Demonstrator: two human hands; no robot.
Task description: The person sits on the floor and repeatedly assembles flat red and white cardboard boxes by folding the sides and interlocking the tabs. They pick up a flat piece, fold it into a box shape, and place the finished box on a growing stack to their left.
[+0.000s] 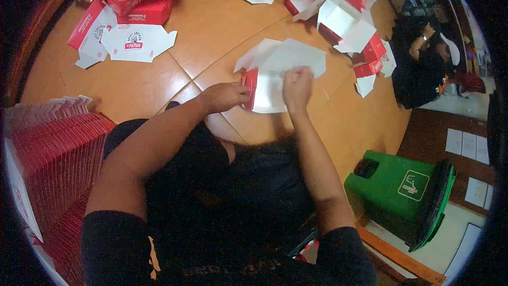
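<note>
A part-folded cardboard food box (pixel 269 91) is in front of me, white inside with a red side wall on its left. Its white lid panel and flaps (pixel 296 55) spread open at the far side. My left hand (pixel 228 97) is closed on the red left wall, fingertips at its upper edge. My right hand (pixel 297 87) is closed in a fist-like shape at the box's right side, slightly blurred; that side wall is mostly hidden behind it.
Folded red-and-white boxes (pixel 143 8) lie heaped at the far left, more boxes (pixel 344 21) at the far right. Flat red cartons (pixel 58 153) stack at my left. A green bin (pixel 397 185) lies at right. Another person (pixel 423 66) sits beyond on the tiled floor (pixel 211 47).
</note>
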